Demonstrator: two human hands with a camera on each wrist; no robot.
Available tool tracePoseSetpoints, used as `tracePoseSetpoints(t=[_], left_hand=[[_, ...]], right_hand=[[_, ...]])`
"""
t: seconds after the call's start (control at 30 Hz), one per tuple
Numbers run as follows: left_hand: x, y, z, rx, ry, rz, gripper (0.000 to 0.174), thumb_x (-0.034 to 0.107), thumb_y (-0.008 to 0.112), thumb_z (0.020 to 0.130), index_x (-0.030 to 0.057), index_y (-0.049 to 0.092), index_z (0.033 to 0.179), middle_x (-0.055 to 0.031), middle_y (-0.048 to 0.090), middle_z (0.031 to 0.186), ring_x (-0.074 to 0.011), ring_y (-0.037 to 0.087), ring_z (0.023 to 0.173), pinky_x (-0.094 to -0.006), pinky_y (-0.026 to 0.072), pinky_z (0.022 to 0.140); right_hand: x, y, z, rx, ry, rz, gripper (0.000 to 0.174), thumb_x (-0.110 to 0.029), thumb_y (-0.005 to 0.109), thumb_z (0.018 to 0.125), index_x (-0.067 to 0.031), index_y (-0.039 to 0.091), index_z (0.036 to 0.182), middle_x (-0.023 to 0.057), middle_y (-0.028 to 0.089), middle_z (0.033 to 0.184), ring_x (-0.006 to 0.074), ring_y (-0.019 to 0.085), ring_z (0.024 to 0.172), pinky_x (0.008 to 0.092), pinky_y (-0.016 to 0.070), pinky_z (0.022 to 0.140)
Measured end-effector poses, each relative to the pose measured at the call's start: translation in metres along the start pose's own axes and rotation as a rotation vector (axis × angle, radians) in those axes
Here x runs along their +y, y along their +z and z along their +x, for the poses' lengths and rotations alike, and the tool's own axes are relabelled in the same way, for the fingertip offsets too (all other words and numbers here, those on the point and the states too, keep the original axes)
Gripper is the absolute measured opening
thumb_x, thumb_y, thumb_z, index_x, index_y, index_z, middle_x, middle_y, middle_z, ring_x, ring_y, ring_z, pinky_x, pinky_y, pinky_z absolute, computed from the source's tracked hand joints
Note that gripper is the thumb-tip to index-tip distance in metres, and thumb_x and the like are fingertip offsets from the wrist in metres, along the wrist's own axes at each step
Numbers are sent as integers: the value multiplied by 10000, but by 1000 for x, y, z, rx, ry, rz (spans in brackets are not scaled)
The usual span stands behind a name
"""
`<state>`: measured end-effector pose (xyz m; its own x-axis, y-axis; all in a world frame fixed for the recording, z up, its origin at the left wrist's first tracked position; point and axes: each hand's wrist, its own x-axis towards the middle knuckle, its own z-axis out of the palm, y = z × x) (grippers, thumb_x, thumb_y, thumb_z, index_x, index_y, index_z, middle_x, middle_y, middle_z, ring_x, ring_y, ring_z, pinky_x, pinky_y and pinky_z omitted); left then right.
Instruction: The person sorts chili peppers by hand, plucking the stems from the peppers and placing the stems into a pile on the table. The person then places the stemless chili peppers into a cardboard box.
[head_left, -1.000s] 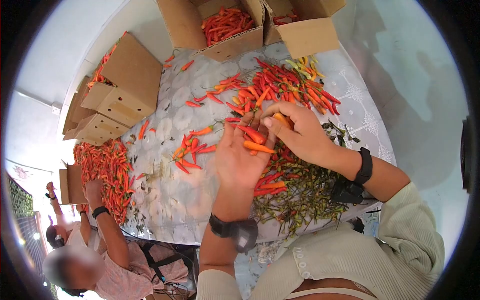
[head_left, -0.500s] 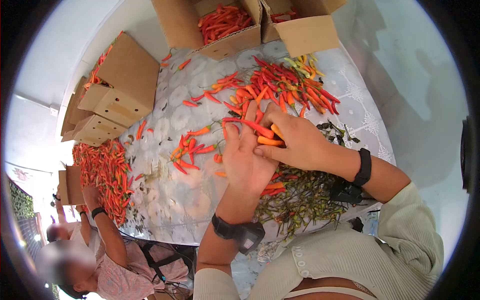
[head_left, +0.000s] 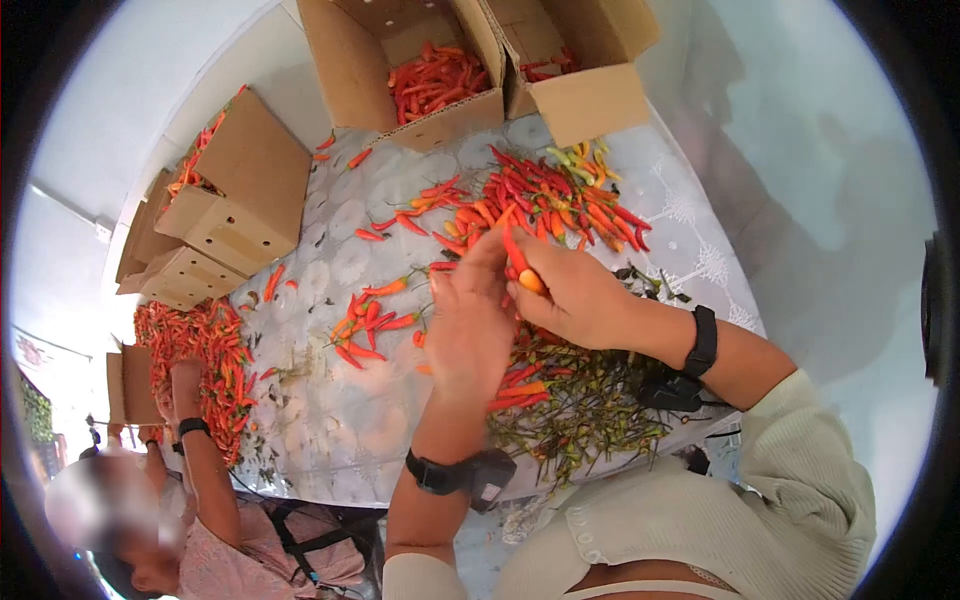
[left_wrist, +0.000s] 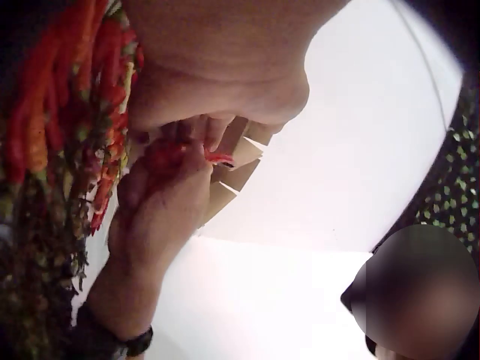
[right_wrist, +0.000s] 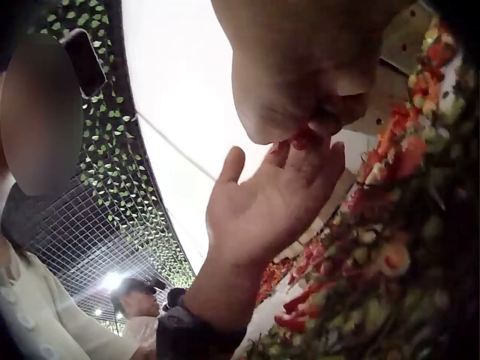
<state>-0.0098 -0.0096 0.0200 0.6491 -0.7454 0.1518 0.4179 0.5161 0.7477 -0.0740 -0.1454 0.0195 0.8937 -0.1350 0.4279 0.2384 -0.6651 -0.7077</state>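
The right hand (head_left: 575,300) is pinching a red chili (head_left: 513,250) at the centre of the frame, its grip closed around it above the surface (head_left: 330,410). The left hand (head_left: 468,325) is standing just beside it with its grip open, fingers straight and meeting the right hand's fingertips at the chili. A pile of chilies (head_left: 560,200) is lying just above both hands, and a heap of stems (head_left: 590,400) is lying below them. A cardboard box (head_left: 345,70) is sitting at the top of the frame, holding more chilies.
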Motion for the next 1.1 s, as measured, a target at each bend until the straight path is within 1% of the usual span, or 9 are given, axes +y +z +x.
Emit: tracePoseSetpoints(t=[0.07,0.17,0.47,0.6,0.73,0.83,0.93,0.97,1.1], left_hand=[[5,-10,1,100,105,60,618,500,325,951,-9,394,1295,-156,440,1298,-254,398,1226,-392,306,1031],[9,-32,3,288,225,160,487,433,392,952,8,476,1173,-124,523,1150,-219,487,1079,-359,380,939],[6,-54,7,570,217,150,277,319,450,923,64,535,990,-30,560,830,-123,499,761,-268,395,690],[6,-57,9,571,186,173,302,344,437,921,67,538,984,-22,553,803,-124,499,717,-267,394,662],[4,-62,8,543,197,183,315,354,439,921,62,540,984,-20,553,790,-118,498,691,-263,394,643],[10,-57,9,595,191,176,320,350,436,925,54,540,988,-19,552,774,-115,494,685,-261,391,636],[13,-58,10,598,205,115,264,298,425,943,61,533,985,-28,552,745,-98,481,638,-240,383,598],[12,-58,8,586,197,133,283,309,424,939,55,537,993,-26,551,747,-104,481,647,-248,385,606],[9,-54,9,556,133,173,326,329,425,931,37,544,1013,-24,547,744,-120,480,661,-266,388,617]], right_hand=[[-13,-16,9,83,39,-24,253,-225,557,850,-6,468,941,223,563,752,426,561,713,450,460,616],[-35,-46,27,319,-8,255,184,-204,508,922,-39,496,1003,23,524,754,63,502,633,242,417,552],[-117,-122,107,511,-916,197,182,-218,442,964,-40,477,975,13,493,745,92,464,578,201,418,519],[-126,-89,157,768,-554,194,197,-195,474,939,-10,510,994,69,522,789,148,503,622,271,456,603],[-42,-63,250,489,-119,-559,436,-408,494,883,1,582,1008,232,628,961,373,623,850,405,500,721],[2,-25,256,680,-487,-703,341,-345,549,866,-32,612,985,178,645,891,328,644,835,381,514,734],[-34,-41,191,376,-546,-540,269,-208,516,912,15,528,1062,151,558,863,249,562,701,357,478,673],[-48,-45,168,187,-277,-347,377,-229,568,878,14,511,1160,221,563,1013,357,572,890,434,456,805],[-10,-42,99,50,-276,-290,227,-249,625,823,-67,634,958,118,644,876,273,637,799,353,504,704]])
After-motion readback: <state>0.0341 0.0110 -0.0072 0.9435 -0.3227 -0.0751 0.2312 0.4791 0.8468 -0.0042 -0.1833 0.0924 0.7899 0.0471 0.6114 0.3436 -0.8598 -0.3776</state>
